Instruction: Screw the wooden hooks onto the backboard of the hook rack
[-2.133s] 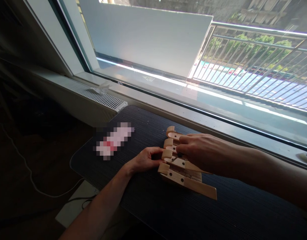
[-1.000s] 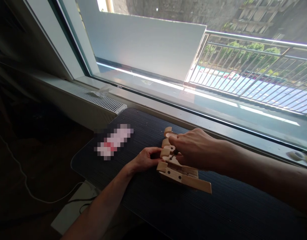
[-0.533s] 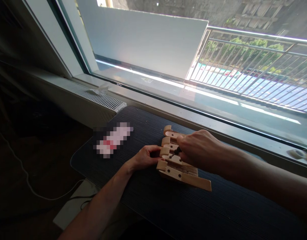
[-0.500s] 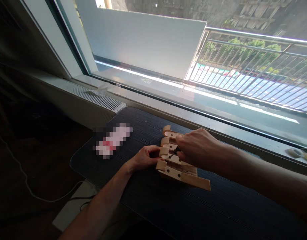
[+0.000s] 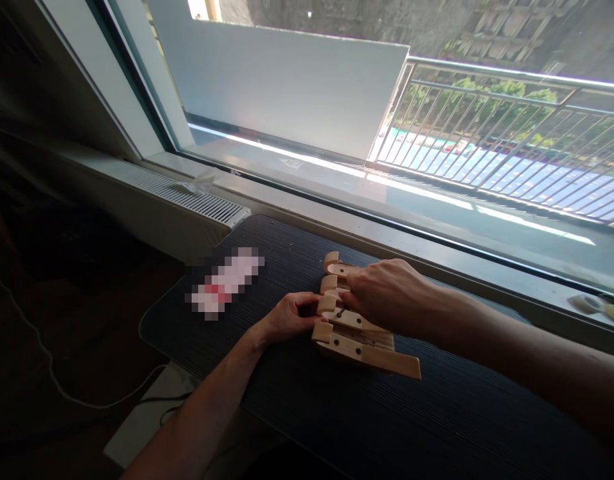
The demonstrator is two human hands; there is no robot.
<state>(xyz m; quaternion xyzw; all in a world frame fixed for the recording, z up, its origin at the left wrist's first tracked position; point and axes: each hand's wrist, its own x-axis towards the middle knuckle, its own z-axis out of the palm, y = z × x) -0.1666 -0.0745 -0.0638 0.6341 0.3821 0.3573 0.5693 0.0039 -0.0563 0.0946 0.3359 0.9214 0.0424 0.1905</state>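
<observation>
A pale wooden piece (image 5: 369, 355) with several parallel slats, each ending in a curved hook, lies on the dark table (image 5: 287, 413). Dark round screw heads or holes dot the slats. My left hand (image 5: 289, 315) is closed at its left side, thumb and fingers pinching near the second hook from the front. Above the slats, my right hand (image 5: 381, 290) is closed around a small dark tool like a screwdriver (image 5: 341, 311); its thin shaft points down at a slat. Most of that tool is hidden by the fingers.
A blurred pink-and-red item (image 5: 227, 280) lies on the table's left part. Behind the table run a window sill (image 5: 297, 217) and a white radiator (image 5: 207, 203) with clear plastic on it. Tape rolls (image 5: 587, 305) rest on the sill at right. A white cable (image 5: 51, 363) hangs at left.
My right hand has shifted slightly left and turned, covering more of the dark tool. My left hand and the wooden piece stay in place.
</observation>
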